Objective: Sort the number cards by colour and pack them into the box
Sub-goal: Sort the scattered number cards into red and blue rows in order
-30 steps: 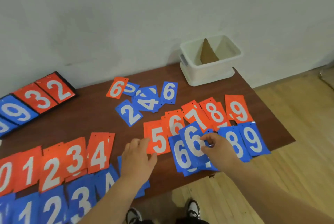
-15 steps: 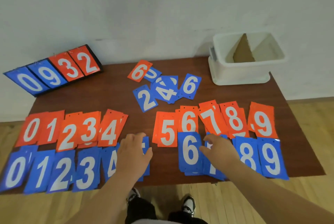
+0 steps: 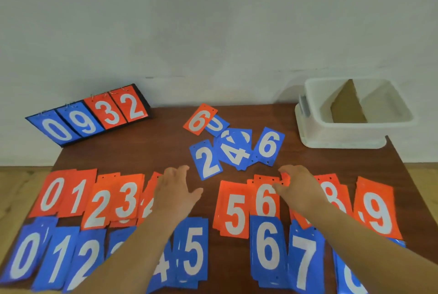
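A row of orange number cards [image 3: 234, 213] runs across the brown table [image 3: 166, 151], with a row of blue number cards [image 3: 193, 253] nearer me. Loose cards lie behind them: an orange 6 [image 3: 200, 119], a blue 2 [image 3: 207, 163], a blue 4 [image 3: 234, 151] and a blue 6 [image 3: 269, 145]. My left hand [image 3: 177, 189] is spread open over the table beside the orange 4, holding nothing. My right hand [image 3: 298, 187] hovers with loosely curled fingers over the orange 7, hiding it; I see no card gripped. The white box [image 3: 355, 137] stands at the back right.
A brown cardboard divider [image 3: 347, 106] leans inside the box. A flip scoreboard [image 3: 90, 118] showing 0 9 3 2 leans against the wall at the back left. A white wall rises just behind the table. The blue row overhangs the front edge.
Both hands have moved away from the blue row, forward over the orange row. The blue 5 and blue 7, covered before, now show. My head has turned left and back.
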`<state>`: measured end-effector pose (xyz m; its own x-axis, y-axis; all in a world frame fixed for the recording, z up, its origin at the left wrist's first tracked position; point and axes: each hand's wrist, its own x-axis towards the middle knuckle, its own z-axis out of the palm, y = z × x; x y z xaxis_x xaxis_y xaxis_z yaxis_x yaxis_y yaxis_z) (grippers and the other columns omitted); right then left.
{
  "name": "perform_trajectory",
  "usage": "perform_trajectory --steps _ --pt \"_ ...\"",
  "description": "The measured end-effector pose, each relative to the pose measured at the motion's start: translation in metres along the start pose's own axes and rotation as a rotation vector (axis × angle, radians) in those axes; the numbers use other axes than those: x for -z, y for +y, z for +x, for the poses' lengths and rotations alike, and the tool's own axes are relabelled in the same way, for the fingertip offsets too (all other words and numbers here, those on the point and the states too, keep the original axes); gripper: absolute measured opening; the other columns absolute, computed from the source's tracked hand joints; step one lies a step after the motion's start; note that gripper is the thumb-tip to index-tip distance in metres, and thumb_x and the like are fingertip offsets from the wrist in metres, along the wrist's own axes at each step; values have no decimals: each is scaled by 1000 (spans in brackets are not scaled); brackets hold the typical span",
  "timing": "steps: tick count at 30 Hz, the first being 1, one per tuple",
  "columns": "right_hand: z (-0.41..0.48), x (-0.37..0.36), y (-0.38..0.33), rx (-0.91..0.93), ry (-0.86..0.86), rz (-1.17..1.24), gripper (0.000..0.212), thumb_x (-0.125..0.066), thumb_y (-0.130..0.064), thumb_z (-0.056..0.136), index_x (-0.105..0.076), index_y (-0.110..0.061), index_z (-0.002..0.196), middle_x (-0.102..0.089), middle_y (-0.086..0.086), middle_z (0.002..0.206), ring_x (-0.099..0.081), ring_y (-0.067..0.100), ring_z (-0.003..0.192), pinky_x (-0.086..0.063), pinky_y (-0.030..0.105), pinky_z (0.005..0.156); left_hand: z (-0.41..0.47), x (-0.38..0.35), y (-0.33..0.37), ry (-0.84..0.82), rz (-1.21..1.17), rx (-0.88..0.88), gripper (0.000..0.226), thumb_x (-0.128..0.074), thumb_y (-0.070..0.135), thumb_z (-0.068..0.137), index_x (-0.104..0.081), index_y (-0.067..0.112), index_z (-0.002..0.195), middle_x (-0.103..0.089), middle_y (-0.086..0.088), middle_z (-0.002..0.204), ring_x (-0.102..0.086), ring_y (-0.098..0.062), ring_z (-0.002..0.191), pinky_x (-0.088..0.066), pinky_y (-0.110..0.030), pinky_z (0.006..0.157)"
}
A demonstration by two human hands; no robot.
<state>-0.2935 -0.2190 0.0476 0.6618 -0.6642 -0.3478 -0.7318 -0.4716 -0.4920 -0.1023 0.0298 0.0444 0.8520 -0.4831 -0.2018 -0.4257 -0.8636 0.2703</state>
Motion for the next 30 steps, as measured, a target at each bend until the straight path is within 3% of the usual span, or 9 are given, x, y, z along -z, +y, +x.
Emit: perform_trajectory --steps 9,16,21,25,28,30 --pt "127 -6 -8 -194 -26 -38 55 -76 -38 76 -58 -20 125 -52 9 119 -61 29 98 -54 40 87 132 -29 11 -184 -64 185 98 -76 67 70 -33 28 148 -44 -7 138 -46 -32 129 -46 -47 99" --pt "194 -27 -10 -389 -65 -113 111 -83 -60 65 -22 -23 150 -34 20 140 -50 41 120 -48 46 98 170 -58 21 -227 -78 319 108 -83 64 64 -26 26 148 -34 -9 138 -42 -33 129 -46 -46 99" --pt "210 -31 -18 -491 -83 -84 102 -92 -47 60 -30 -24 138 -32 19 132 -55 43 110 -51 48 98 170 -65 23 -193 -142 335 81 -87 53 65 -41 31 127 -34 -5 132 -44 -27 123 -47 -41 96" --pt "209 -33 -25 -516 -39 37 88 -94 -28 63 -33 -24 127 -30 15 131 -59 42 101 -55 45 86 162 -69 24 -100 -276 291 70 -88 38 71 -41 32 121 -42 0 128 -49 -22 120 -53 -39 93" --pt "202 -35 -27 -468 15 162 85 -88 -11 72 -32 -24 136 -34 15 135 -55 30 86 -50 37 71 155 -69 24 -56 -467 258 61 -81 24 83 -39 36 125 -52 5 127 -60 -17 116 -61 -35 77" --pt "196 -32 -23 -392 98 233 84 -80 -7 79 -30 -28 143 -44 14 136 -55 28 88 -48 35 71 152 -61 23 19 -561 242 58 -74 18 90 -40 35 134 -52 4 133 -59 -17 119 -58 -25 72"
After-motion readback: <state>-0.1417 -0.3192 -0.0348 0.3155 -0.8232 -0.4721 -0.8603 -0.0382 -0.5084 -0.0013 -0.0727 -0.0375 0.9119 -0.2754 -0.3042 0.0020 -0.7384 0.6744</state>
